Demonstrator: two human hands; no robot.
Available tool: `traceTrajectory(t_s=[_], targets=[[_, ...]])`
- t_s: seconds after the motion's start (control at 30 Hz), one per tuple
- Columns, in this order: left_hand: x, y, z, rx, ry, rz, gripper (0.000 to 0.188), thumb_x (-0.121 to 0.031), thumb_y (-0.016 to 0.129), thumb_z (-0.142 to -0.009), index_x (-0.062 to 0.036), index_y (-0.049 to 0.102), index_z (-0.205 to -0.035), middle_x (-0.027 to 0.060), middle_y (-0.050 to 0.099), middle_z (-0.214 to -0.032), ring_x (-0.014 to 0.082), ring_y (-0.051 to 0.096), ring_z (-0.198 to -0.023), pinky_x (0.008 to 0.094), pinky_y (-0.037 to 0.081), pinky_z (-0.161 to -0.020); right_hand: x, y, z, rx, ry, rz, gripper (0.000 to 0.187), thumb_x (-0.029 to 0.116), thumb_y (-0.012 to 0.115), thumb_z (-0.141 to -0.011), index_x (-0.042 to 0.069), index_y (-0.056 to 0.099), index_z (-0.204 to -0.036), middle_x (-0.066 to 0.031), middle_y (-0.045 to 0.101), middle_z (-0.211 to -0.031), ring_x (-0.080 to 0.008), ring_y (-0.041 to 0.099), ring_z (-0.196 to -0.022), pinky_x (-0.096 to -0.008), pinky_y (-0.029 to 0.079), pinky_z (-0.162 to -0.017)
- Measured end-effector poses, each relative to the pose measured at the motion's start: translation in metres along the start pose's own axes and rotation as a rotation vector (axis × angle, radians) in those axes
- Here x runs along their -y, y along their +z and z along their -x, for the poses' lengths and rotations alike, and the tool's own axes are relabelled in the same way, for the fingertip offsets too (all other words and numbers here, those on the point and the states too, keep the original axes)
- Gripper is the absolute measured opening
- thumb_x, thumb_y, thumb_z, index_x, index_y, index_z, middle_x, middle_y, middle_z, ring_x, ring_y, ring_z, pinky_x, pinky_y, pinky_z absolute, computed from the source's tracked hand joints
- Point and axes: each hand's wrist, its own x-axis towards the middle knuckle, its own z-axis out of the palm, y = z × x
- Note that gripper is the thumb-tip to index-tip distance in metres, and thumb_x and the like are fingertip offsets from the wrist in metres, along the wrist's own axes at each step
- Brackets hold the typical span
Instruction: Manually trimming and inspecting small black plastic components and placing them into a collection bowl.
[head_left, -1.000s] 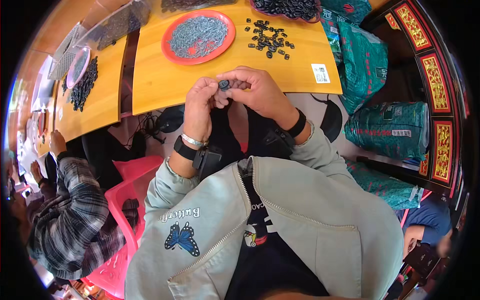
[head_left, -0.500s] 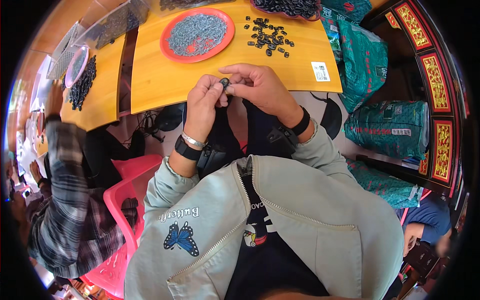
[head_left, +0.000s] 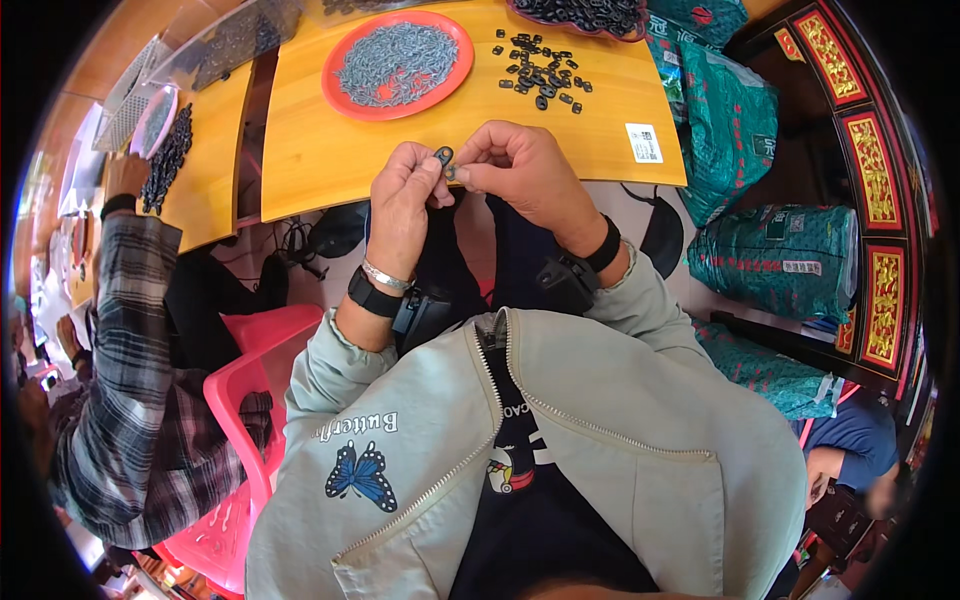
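Note:
In front of the table's near edge, my left hand [head_left: 402, 200] pinches a small black part [head_left: 444, 155] with rounded ends and holes between thumb and fingers. My right hand [head_left: 525, 172] meets it there, thumb and forefinger pressed together at the part's lower end. Whatever the right fingertips pinch is too small to make out. Beyond the hands, a red plate [head_left: 333, 90] holds a heap of small grey metal screws [head_left: 400, 62]. Several loose black parts [head_left: 541, 72] lie scattered on the yellow table [head_left: 300, 165], right of the plate.
A dark pink basket [head_left: 636, 36] of black parts stands at the far edge. Green sacks [head_left: 775, 255] line the right side. On the left, a person in a plaid sleeve [head_left: 135, 310] sits on a pink chair [head_left: 235, 385], reaching toward black pieces [head_left: 168, 160] on another table.
The black part has turned in my left fingers and shows more of its length. My right fingers have curled in closer to its lower end. The neighbour's hand has moved into clearer view.

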Motion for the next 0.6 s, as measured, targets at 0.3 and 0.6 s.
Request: traceTrajectory(t_s=[0.3, 0.6], targets=[[-0.0025, -0.002, 0.0003, 0.031, 0.011, -0.105, 0.014, -0.014, 0.047, -0.091, -0.002, 0.05, -0.085, 0.0006, 0.051, -0.07, 0.0079, 0.047, -0.06, 0.0213, 0.039, -0.057, 0.0032, -0.0013, 0.0009, -0.023, -0.02, 0.107, 0.01, 0.002, 0.065, -0.078, 0.0, 0.061, -0.087, 0.0007, 0.061, -0.075, -0.0037, 0.056, -0.069, -0.0179, 0.045, -0.062], [-0.003, -0.0098, -0.0051, 0.085, -0.018, -0.153, 0.015, -0.016, 0.048, -0.09, -0.0018, 0.052, -0.085, 0.0006, 0.051, -0.065, 0.0083, 0.048, -0.059, 0.021, 0.039, -0.056, 0.0044, -0.0014, -0.0031, 0.008, 0.006, 0.122, 0.011, 0.002, 0.065, -0.078, 0.0, 0.06, -0.088, 0.0008, 0.061, -0.077, -0.0037, 0.056, -0.069, -0.0182, 0.046, -0.062]])
